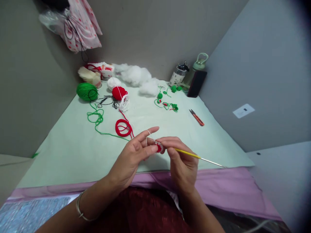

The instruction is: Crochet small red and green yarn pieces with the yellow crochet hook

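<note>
Between the thumb and fingers of my left hand [134, 152] is pinched a small red and white crochet piece [159, 148]. White yarn [148, 137] loops around the raised index finger of that hand and runs to the piece. My right hand [183, 161] grips a crochet hook [188, 152] by its yellow handle. The hook's working tip meets the white yarn at the top edge of the piece, while its metal back end points to the lower right. Part of the piece is hidden behind my fingers.
Red yarn coil [123, 127], green yarn ball [86, 92], red yarn ball [119, 93] and white yarn ball [113, 83] lie left. White stuffing [136, 76] sits along the back wall. Small green crocheted pieces [174, 106], orange thread snips [197, 117], a phone [197, 84] and a bottle [199, 64] are right.
</note>
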Motion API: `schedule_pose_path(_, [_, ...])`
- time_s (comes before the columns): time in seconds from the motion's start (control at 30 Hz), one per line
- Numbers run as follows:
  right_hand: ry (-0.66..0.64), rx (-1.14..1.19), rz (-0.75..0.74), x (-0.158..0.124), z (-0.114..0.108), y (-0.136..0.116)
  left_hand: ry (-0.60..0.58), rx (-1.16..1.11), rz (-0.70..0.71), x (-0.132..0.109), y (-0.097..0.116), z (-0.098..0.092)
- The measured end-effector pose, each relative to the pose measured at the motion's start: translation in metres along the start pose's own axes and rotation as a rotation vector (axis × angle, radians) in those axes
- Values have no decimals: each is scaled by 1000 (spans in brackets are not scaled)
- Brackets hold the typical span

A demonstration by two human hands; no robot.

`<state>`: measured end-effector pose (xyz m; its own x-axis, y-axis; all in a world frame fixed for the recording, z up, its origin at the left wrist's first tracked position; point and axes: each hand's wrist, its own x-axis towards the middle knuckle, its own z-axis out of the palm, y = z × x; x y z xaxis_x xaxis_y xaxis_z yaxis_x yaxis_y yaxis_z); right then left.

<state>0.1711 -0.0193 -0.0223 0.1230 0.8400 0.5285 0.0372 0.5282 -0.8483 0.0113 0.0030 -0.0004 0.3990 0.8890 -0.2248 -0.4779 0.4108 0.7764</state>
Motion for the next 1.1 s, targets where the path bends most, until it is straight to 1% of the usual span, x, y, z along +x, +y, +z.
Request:
schedule_pose_path(0.1, [21,82,64,2,-1,1,-35,-38,-45,1,2,-2])
schedule_pose_path(0.2, [48,221,179,7,-4,3,-106,-79,-84,2,3,-6])
schedule_pose_path(0.3, [45,330,274,11,-6,5,-115,-67,-57,2,1,-9])
schedule_pose_path(0.37, [21,339,267,9,-5,4,-96,-15,0,1,-2,-9])
schedule_pose_path(0.47, [-16,196,178,2,-2,3,-96,60,61,0,-7,-7])
schedule_pose_path(0.53, [-3,123,130,-2,-1,2,-87,74,70,0,-8,-7])
schedule_pose_path(0.6, [29,152,137,-2,-1,1,-46,75,73,0,-7,-7])
schedule_pose_path(0.67, [41,230,182,0,-2,1,-13,75,72,-1,-5,-8])
schedule_pose_path(0.73, [31,295,223,3,-4,-1,-9,71,68,-1,-3,-8])
schedule_pose_path(0.8, [20,304,233,4,-5,-3,-17,72,64,-2,-2,-8])
schedule_pose_path(0.87, [8,249,203,3,-6,-6,-20,84,70,-3,-2,-8])
schedule_pose_path(0.93, [3,122,123,-1,-7,-8,-14,101,94,-2,-3,-9])
schedule_pose_path(1.03, [-41,-150,-105,-7,-8,-7,17,147,164,-1,-8,-10])
schedule_pose_path(1.1, [-119,-364,-288,-9,-9,-4,48,172,211,-1,-10,-10])
